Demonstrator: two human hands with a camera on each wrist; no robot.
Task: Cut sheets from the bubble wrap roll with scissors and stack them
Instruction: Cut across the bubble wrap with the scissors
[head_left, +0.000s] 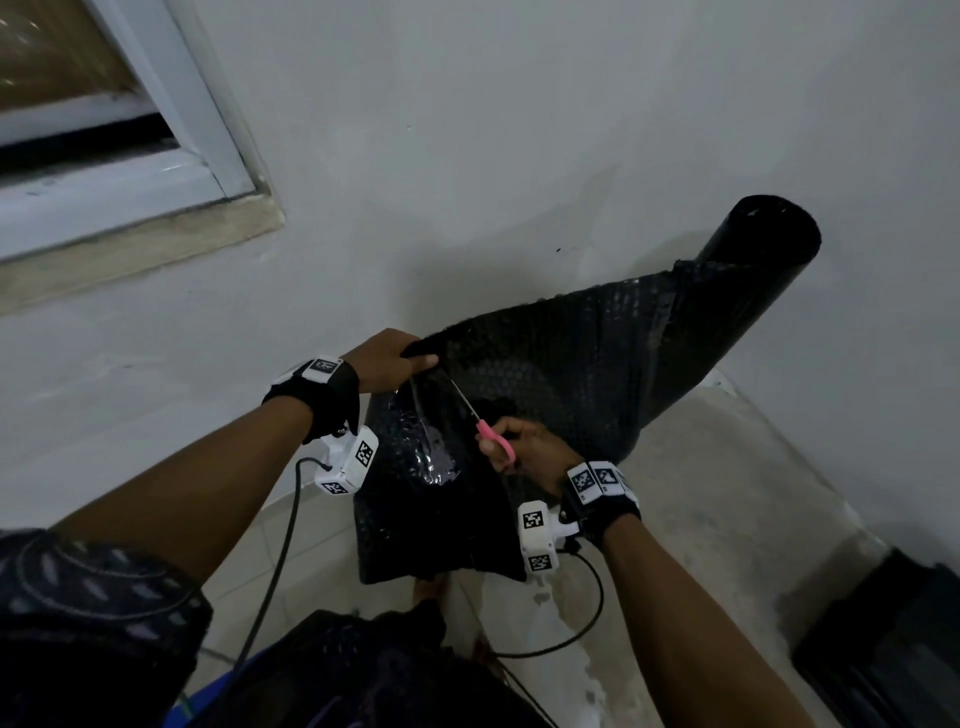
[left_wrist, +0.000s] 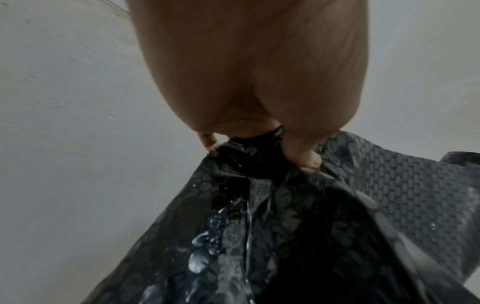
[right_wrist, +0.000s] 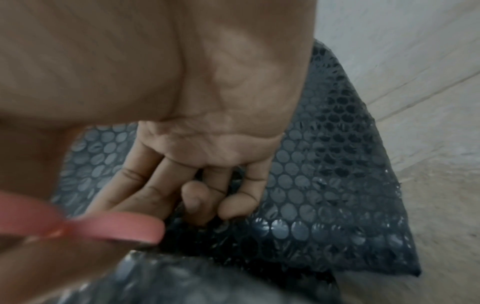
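Pinching bubble wrap (head_left: 545, 364) top edge in left hand (head_left: 387, 361), right hand (head_left: 535, 449) gripping pink scissors (head_left: 488, 434) just below

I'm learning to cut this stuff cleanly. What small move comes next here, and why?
Probably close the scissors and slide them further toward the left hand. The right hand has the blades in the bubble wrap, which the left hand grips at its top edge, and the sheet is not yet free of the roll.

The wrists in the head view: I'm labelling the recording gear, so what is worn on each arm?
Both forearms are bare. Each wrist has a black strap, left and right, bearing white blocks printed with black square-pattern markers. A white camera pod hangs under each, trailing a thin black cable. The upper-arm sleeve is dark and patterned.
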